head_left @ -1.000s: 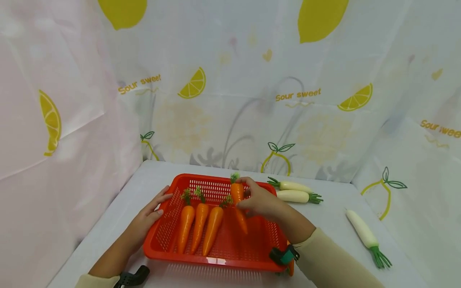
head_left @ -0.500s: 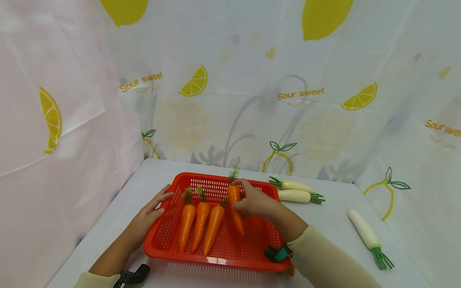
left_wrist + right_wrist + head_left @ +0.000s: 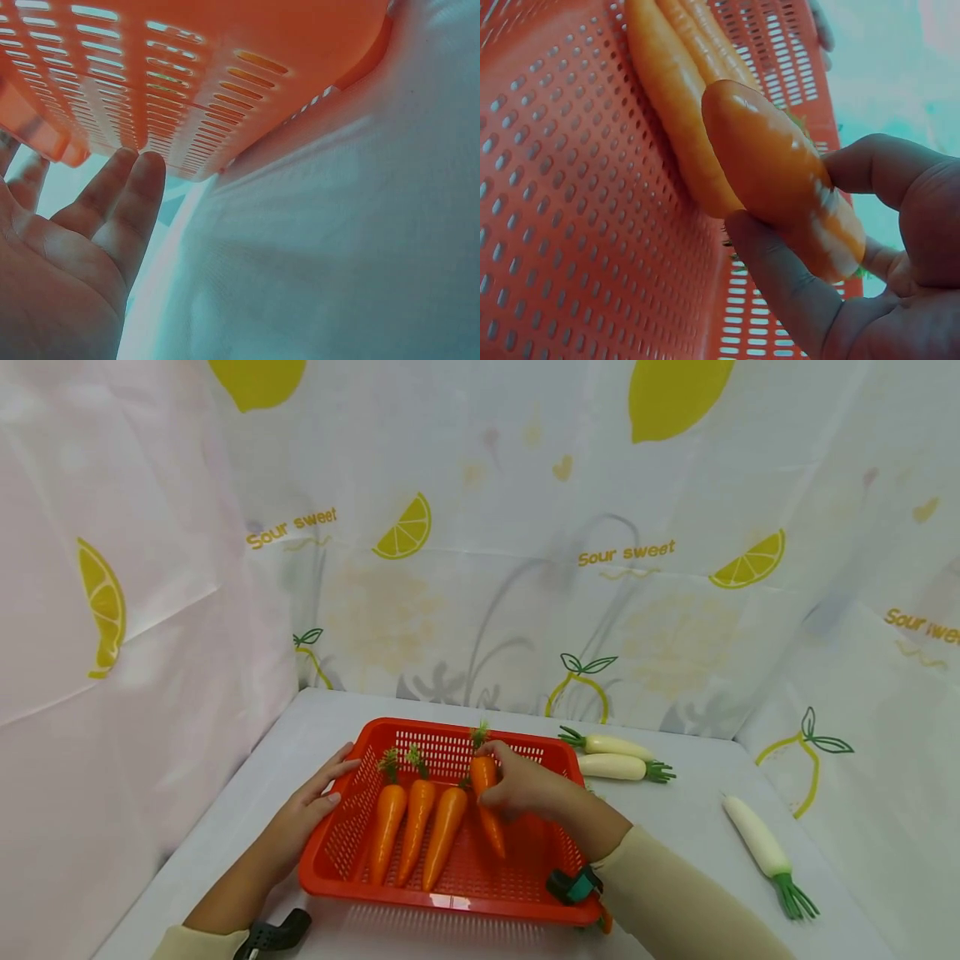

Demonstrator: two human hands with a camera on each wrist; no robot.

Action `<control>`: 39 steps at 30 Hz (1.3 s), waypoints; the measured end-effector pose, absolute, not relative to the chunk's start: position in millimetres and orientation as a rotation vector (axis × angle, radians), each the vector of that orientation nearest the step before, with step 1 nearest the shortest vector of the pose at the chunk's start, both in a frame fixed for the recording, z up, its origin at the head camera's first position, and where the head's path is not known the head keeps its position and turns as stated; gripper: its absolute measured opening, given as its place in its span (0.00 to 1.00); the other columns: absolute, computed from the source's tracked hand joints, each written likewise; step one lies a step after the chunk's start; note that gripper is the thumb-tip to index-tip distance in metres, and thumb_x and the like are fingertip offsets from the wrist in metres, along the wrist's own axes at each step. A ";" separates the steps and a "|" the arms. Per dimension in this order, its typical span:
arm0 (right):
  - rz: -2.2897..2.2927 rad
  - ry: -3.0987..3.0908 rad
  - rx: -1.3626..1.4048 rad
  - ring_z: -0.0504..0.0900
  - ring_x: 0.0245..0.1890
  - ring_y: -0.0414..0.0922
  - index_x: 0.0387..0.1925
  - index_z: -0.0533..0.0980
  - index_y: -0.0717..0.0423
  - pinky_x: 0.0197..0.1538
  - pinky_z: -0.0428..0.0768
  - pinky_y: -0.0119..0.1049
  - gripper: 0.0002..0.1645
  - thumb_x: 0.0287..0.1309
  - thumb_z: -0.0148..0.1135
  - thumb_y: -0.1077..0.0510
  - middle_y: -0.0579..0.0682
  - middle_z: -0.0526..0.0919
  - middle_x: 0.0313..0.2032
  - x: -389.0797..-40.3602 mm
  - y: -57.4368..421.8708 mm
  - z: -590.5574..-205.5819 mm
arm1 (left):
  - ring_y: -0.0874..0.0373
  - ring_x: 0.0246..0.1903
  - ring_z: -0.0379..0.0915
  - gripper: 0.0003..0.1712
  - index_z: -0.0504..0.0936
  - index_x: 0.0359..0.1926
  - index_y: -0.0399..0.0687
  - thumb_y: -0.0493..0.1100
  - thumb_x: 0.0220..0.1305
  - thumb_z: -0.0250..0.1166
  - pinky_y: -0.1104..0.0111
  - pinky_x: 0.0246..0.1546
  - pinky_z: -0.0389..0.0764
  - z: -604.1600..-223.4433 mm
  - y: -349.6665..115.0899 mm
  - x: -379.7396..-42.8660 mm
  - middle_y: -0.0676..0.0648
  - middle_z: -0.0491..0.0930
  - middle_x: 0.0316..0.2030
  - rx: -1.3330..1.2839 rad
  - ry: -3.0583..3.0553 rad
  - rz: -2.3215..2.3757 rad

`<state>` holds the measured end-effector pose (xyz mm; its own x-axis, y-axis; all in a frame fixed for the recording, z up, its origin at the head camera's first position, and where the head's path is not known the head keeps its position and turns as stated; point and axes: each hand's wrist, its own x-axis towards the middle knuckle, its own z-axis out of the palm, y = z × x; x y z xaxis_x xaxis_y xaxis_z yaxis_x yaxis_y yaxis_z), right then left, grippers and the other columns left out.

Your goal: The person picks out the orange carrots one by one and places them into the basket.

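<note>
My right hand (image 3: 525, 785) pinches a carrot (image 3: 491, 831) with green leaves between thumb and fingers. It holds the carrot inside the red basket (image 3: 450, 903), to the right of three carrots (image 3: 416, 835) that lie side by side there. In the right wrist view, the held carrot (image 3: 772, 165) slants tip-first toward the camera, overlapping the lying carrots (image 3: 667, 90). My left hand (image 3: 303, 814) rests at the basket's left rim. Seen from its wrist, the left hand (image 3: 82, 232) has straight fingers, with fingertips at the perforated outer wall (image 3: 180, 90).
Two white radishes (image 3: 618, 767) lie behind the basket's right corner. Another white radish (image 3: 757, 839) lies farther right on the white table (image 3: 675, 860). An orange end (image 3: 607, 922) pokes out by the basket's front right corner. Printed cloth (image 3: 465, 610) walls stand around the table.
My right hand has moved slightly left and lower with the carrot, bringing it closer to the three others. The left hand stays at the rim.
</note>
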<state>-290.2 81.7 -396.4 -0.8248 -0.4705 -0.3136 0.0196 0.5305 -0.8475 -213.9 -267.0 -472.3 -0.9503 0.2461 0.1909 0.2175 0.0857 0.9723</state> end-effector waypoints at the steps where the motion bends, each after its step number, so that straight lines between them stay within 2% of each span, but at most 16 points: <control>1: -1.234 2.268 -0.358 0.81 0.44 0.53 0.69 0.63 0.48 0.39 0.88 0.45 0.42 0.57 0.72 0.66 0.59 0.76 0.52 -289.9 80.9 -396.8 | 0.83 0.65 0.64 0.30 0.60 0.80 0.43 0.45 0.83 0.48 0.64 0.53 0.86 -472.3 -267.1 -213.8 0.47 0.36 0.85 0.492 2.295 2.054; 12: -1.042 2.344 -0.330 0.80 0.43 0.53 0.65 0.65 0.47 0.37 0.89 0.46 0.40 0.55 0.76 0.64 0.57 0.75 0.49 -286.2 69.3 -401.8 | 0.84 0.65 0.63 0.30 0.61 0.79 0.44 0.46 0.83 0.48 0.63 0.53 0.86 -474.8 -269.1 -212.8 0.47 0.37 0.85 0.485 2.301 2.049; 20: -0.984 2.357 -0.304 0.80 0.44 0.53 0.66 0.64 0.47 0.39 0.89 0.47 0.43 0.53 0.78 0.62 0.56 0.76 0.48 -284.0 58.0 -400.1 | 0.84 0.66 0.61 0.29 0.62 0.79 0.44 0.46 0.83 0.48 0.65 0.53 0.85 -475.0 -268.5 -211.6 0.48 0.37 0.85 0.488 2.300 2.047; 31: -1.020 2.323 -0.300 0.80 0.41 0.52 0.65 0.63 0.47 0.35 0.87 0.43 0.41 0.56 0.77 0.62 0.57 0.75 0.49 -276.2 49.3 -400.3 | 0.81 0.66 0.63 0.29 0.63 0.79 0.46 0.46 0.82 0.50 0.62 0.52 0.86 -470.9 -267.8 -212.7 0.50 0.38 0.85 0.478 2.333 2.025; 34: -1.050 2.304 -0.278 0.80 0.43 0.52 0.64 0.63 0.48 0.36 0.89 0.44 0.41 0.55 0.78 0.63 0.57 0.74 0.50 -275.8 48.5 -400.8 | 0.73 0.71 0.62 0.29 0.64 0.79 0.48 0.46 0.82 0.50 0.62 0.52 0.86 -470.3 -268.0 -213.2 0.51 0.40 0.85 0.466 2.363 2.001; 39: -1.087 2.260 -0.246 0.80 0.44 0.53 0.65 0.62 0.50 0.37 0.89 0.46 0.41 0.56 0.77 0.64 0.58 0.74 0.50 -276.2 49.5 -404.9 | 0.41 0.80 0.51 0.29 0.64 0.79 0.48 0.46 0.82 0.50 0.61 0.53 0.86 -470.8 -267.9 -213.6 0.51 0.39 0.85 0.459 2.369 1.991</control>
<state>-276.2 49.5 -404.9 -0.7955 -0.4099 -0.4462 0.0929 0.6452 -0.7584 -213.6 -267.9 -470.8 -0.9569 0.2307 0.1766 0.2136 0.1470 0.9658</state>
